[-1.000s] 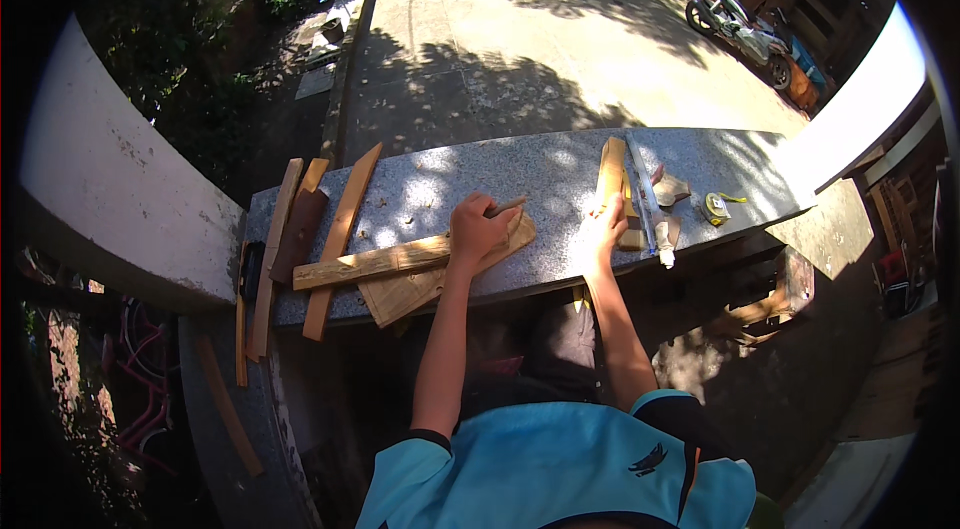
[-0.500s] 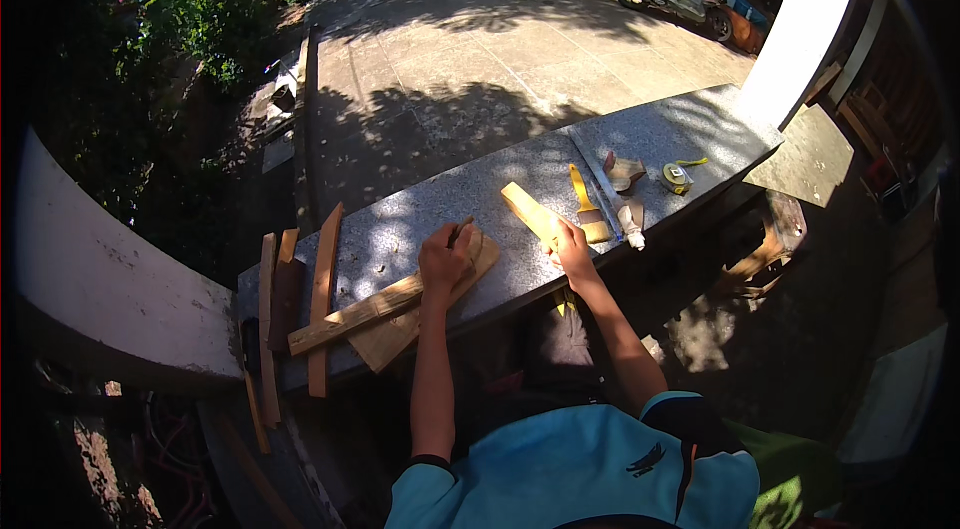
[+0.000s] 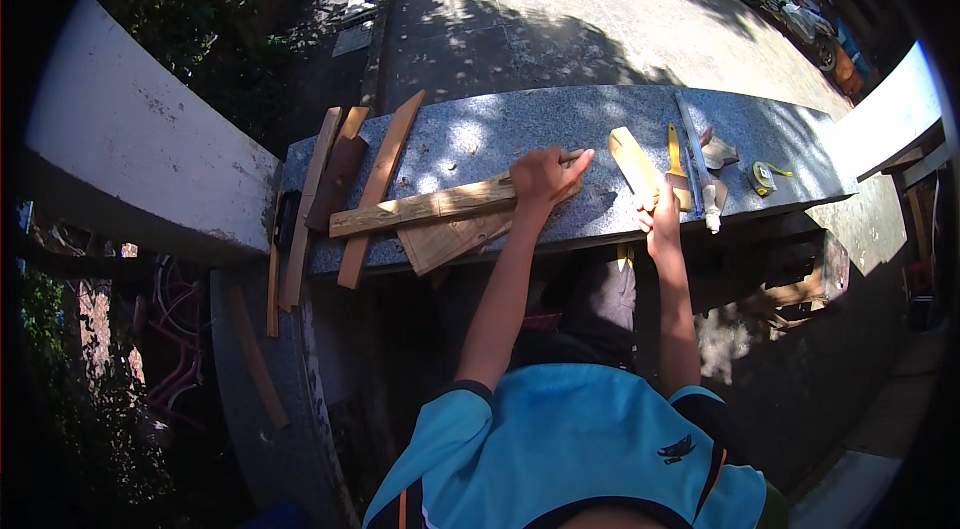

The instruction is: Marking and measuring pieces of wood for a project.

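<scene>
My left hand is closed over the far end of a long wooden strip. A small slim stick-like thing pokes out of its fingers; its kind is unclear. Beneath the strip lies a wider flat board, partly hidden by the strip and my hand. My right hand grips the near end of a pale wood block, which points away from me over the stone counter. Just right of the block lies a yellow-handled paintbrush, its bristles partly behind my right hand.
On the left of the counter rest several wooden strips and a dark brown piece. To the right are a blue-and-white tube-like thing, a tape measure and small scraps. White pillars flank both ends.
The view has turned and shifted, so the counter sits further up and right. My left hand still bears on the strip, and my right hand keeps hold of the pale block.
</scene>
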`<state>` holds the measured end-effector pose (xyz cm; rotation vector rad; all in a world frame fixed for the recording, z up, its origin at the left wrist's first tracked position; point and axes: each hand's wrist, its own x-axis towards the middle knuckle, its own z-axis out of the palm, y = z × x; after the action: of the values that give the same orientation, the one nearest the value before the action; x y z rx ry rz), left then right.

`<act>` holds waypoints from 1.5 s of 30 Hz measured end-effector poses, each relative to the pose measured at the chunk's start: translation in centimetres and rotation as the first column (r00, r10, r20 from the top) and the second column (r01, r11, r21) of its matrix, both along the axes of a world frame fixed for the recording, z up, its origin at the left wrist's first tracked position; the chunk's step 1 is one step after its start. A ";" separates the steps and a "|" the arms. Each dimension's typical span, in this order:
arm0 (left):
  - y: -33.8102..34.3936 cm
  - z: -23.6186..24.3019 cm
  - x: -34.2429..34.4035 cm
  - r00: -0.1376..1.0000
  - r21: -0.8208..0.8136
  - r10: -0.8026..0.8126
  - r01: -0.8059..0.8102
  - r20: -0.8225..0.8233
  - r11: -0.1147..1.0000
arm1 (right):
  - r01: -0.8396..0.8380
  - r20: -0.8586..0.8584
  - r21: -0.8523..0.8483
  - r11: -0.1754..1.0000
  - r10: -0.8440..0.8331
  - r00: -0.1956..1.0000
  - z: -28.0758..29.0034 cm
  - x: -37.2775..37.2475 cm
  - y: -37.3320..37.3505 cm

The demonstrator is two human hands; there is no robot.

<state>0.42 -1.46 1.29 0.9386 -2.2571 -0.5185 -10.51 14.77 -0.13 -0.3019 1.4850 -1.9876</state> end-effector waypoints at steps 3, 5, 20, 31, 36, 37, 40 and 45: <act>-0.1 0.1 0.0 1.000 0.084 0.009 -0.011 0.027 0.996 | -0.106 -0.008 0.038 0.994 0.107 0.994 -0.5 1.2 -0.1; 0.1 -0.6 0.0 1.000 0.045 0.005 -0.005 -0.007 0.999 | -0.157 0.008 0.053 0.986 0.157 0.988 -0.6 1.4 -0.3; -0.1 -2.1 0.0 0.962 -0.208 -0.033 -0.025 -0.270 0.978 | -0.129 0.006 0.033 0.991 0.129 0.992 0.3 1.3 -0.8; 0.2 -1.4 0.4 0.991 -0.139 -0.055 0.038 -0.123 0.990 | -0.214 -0.019 0.132 0.968 0.218 0.976 -0.7 1.9 0.8; 0.2 -1.6 0.9 0.938 -0.257 -0.092 0.004 -0.334 0.967 | -0.186 -0.005 0.146 0.972 0.188 0.982 -0.3 1.1 0.9; 0.3 -1.5 0.9 0.935 -0.290 -0.094 -0.010 -0.342 0.957 | -0.186 -0.005 0.147 0.971 0.189 0.982 -0.3 1.0 1.1; 0.3 -1.6 1.0 0.924 -0.343 -0.138 0.007 -0.358 0.939 | -0.176 0.005 0.163 0.971 0.178 0.984 -0.5 0.8 1.5; 0.0 -1.8 0.2 0.955 -0.245 -0.053 -0.021 -0.292 0.969 | -0.166 0.017 0.171 0.971 0.166 0.986 -1.1 0.8 1.7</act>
<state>0.67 -1.46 -0.55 0.6685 -2.0014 -0.3497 -9.71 16.49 -1.22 -0.3384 1.5646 -1.7162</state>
